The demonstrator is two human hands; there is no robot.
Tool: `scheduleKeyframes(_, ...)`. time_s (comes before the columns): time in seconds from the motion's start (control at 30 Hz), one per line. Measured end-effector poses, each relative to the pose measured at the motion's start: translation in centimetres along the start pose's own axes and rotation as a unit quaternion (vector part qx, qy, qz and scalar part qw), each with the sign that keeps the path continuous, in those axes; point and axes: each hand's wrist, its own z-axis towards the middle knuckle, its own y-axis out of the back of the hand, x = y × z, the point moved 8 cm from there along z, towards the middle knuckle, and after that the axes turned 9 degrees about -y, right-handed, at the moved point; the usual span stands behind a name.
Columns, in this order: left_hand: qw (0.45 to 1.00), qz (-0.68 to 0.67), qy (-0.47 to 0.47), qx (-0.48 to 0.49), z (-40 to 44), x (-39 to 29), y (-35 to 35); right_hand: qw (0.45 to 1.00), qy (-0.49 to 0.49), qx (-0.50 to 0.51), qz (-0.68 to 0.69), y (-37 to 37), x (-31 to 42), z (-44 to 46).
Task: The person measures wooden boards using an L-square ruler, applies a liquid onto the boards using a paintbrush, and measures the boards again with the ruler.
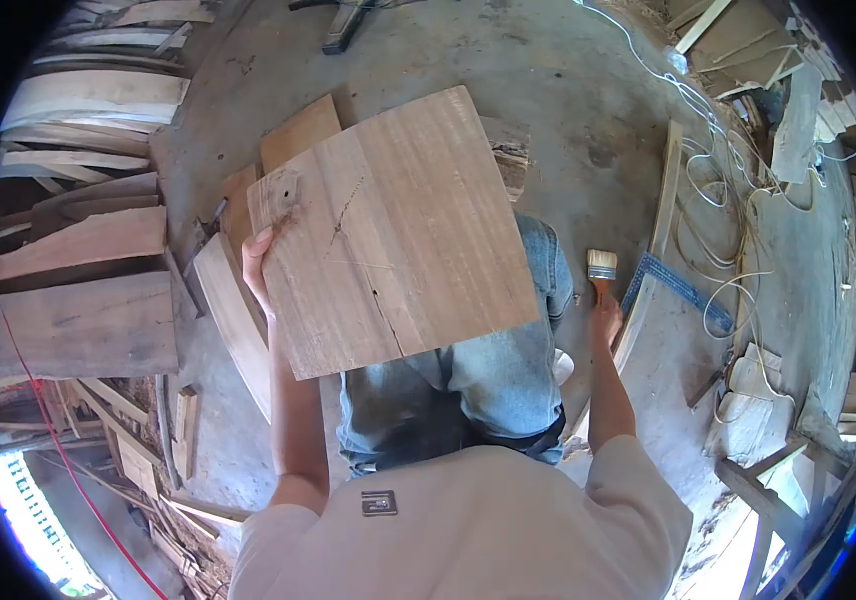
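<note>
A square wooden board (418,230) is tilted above my knees, with a knot hole near its upper left corner and dark cracks across its face. My left hand (258,265) grips its left edge, the thumb on top and the other fingers hidden beneath. Off to the right, my right hand (605,318) is closed around the handle of a paintbrush (602,265). The brush's pale bristles point away from me, apart from the board. Beside that hand lies a blue carpenter's square (683,290).
Stacked planks (68,320) line the left side. Loose boards (233,300) lie on the concrete floor (428,50) by my left arm. A long wooden strip (666,190) and tangled cables (713,180) are at the right. A red cord (58,440) crosses the lower left.
</note>
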Motion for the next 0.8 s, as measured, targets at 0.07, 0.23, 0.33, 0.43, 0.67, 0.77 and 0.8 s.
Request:
scheduleKeyframes(0.07,0.999,-0.022,0.026,0.012,-0.3,0.5,-0.4,0.994,-0.084,0.073,0.015,-2.3,-0.3,0.9)
scheduleKeyframes(0.23,1.0,-0.003,0.002,-0.004,-0.5,0.1,-0.1,0.919,-0.262,0.133,-0.262,0.0,2.8,-1.1)
scheduleKeyframes(0.33,1.0,0.018,0.011,0.001,-0.6,-0.1,0.0,0.902,-0.336,0.213,-0.17,-0.6,0.6,-2.2)
scheduleKeyframes(0.43,0.999,0.019,0.031,0.029,-1.1,-0.2,-0.9,0.916,-0.281,0.229,-0.17,-3.6,-3.8,-0.6)
scheduleKeyframes(0.67,0.994,-0.07,0.063,0.047,-1.8,-0.4,-5.5,0.934,0.017,-0.102,0.342,22.0,11.4,5.1)
scheduleKeyframes(0.77,0.989,-0.088,0.091,0.08,-1.6,0.8,-7.4,0.896,0.14,-0.208,0.368,33.7,21.7,2.7)
scheduleKeyframes(0.8,0.986,-0.091,0.105,0.087,-1.5,1.2,-7.9,0.873,0.172,-0.214,0.404,36.5,25.1,1.0)
